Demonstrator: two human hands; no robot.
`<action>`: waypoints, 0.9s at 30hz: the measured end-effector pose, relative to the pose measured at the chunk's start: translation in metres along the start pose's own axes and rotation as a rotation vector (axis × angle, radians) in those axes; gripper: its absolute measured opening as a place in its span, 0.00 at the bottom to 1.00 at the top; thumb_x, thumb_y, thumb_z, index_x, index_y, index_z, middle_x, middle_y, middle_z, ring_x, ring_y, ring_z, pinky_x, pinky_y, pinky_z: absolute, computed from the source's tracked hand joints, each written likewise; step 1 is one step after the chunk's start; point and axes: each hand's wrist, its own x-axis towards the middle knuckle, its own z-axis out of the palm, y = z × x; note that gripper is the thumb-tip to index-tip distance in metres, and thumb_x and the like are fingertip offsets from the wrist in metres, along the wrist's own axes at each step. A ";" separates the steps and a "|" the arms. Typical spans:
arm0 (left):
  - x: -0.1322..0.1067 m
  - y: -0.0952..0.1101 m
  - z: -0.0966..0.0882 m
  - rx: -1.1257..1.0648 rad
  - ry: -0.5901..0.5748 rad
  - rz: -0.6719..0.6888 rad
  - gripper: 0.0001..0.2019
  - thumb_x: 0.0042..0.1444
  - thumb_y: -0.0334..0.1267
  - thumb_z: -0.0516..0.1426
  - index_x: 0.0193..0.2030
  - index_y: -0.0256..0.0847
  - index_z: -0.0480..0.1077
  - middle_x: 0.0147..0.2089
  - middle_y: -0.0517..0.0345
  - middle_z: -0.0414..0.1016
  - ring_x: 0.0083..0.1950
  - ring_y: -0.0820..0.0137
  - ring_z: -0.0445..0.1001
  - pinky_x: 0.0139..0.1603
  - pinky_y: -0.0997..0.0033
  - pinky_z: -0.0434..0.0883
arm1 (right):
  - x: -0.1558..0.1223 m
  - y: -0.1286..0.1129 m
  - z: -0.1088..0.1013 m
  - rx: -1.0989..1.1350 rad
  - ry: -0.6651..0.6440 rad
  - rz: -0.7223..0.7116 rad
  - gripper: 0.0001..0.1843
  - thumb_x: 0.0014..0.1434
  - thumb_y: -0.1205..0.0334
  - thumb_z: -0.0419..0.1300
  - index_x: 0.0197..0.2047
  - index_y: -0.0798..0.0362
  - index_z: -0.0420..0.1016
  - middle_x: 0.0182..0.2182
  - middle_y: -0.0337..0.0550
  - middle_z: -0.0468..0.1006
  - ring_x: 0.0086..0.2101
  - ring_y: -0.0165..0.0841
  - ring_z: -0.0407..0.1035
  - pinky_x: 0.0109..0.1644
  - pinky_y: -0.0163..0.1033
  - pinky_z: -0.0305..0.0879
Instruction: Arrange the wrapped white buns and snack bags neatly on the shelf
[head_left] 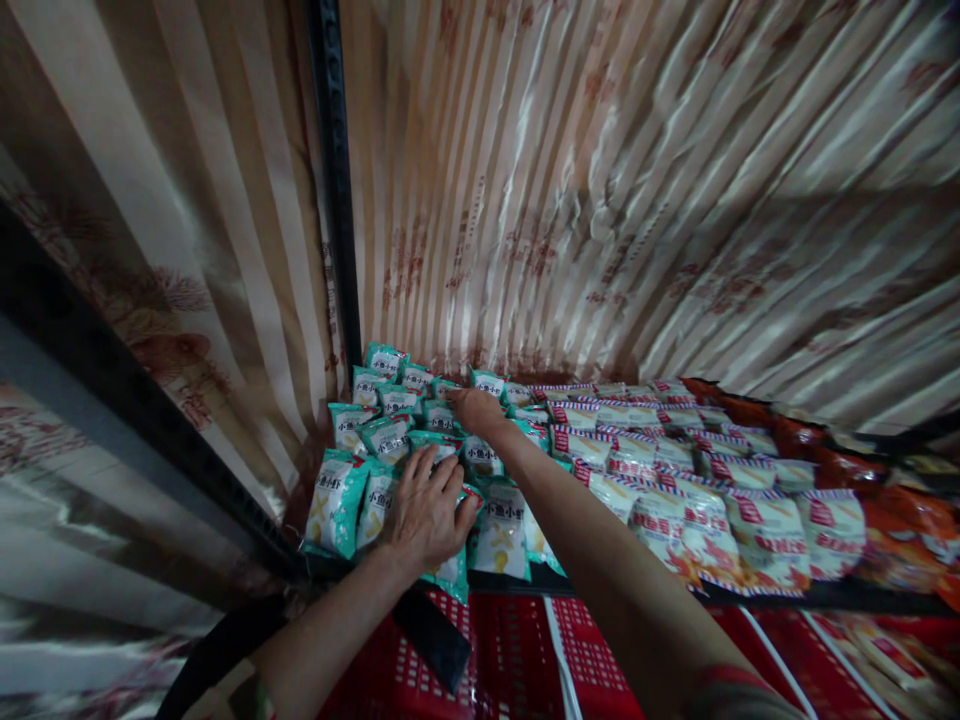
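Note:
Teal-and-white snack bags (501,520) stand in close rows on the left part of a shelf. My left hand (429,508) lies over the front bags with its fingers spread, palm down, not wrapped round any of them. Farther back, my right hand (478,410) has its fingers bent at the edge of a small teal snack bag (447,388) in a rear row. The hand itself hides part of its grip. Another teal bag (487,383) stands just behind the right hand.
White snack bags with striped edges (765,535) fill rows to the right, then orange-red bags (911,535). Red perforated baskets (510,650) sit below the shelf edge. A dark metal post (337,180) rises at the back left, before striped curtain sheeting (525,200).

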 end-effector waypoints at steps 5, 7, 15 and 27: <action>0.000 0.000 -0.001 -0.001 0.014 -0.004 0.16 0.59 0.44 0.50 0.46 0.37 0.72 0.52 0.50 0.73 0.58 0.55 0.65 0.61 0.49 0.61 | 0.005 -0.002 -0.001 0.004 0.005 0.004 0.18 0.64 0.61 0.46 0.49 0.52 0.74 0.47 0.51 0.77 0.48 0.38 0.71 0.50 0.39 0.66; 0.000 0.000 -0.001 -0.001 0.013 0.002 0.16 0.59 0.44 0.50 0.46 0.37 0.72 0.52 0.50 0.73 0.58 0.55 0.65 0.61 0.49 0.61 | 0.008 -0.004 -0.001 0.006 0.014 0.004 0.18 0.64 0.62 0.47 0.49 0.52 0.75 0.46 0.51 0.78 0.48 0.37 0.72 0.50 0.39 0.66; 0.000 -0.002 -0.001 -0.015 0.023 0.009 0.16 0.59 0.43 0.50 0.47 0.38 0.71 0.51 0.49 0.74 0.57 0.56 0.65 0.60 0.48 0.62 | 0.014 -0.013 0.000 -0.006 0.053 -0.011 0.19 0.64 0.65 0.44 0.49 0.58 0.73 0.46 0.58 0.76 0.47 0.38 0.72 0.49 0.40 0.65; 0.000 -0.004 0.001 -0.004 -0.008 0.007 0.17 0.60 0.44 0.49 0.47 0.37 0.72 0.53 0.51 0.73 0.58 0.55 0.65 0.61 0.49 0.61 | 0.011 -0.004 0.004 0.167 0.089 -0.051 0.17 0.63 0.64 0.47 0.50 0.52 0.73 0.48 0.49 0.77 0.48 0.33 0.70 0.51 0.35 0.62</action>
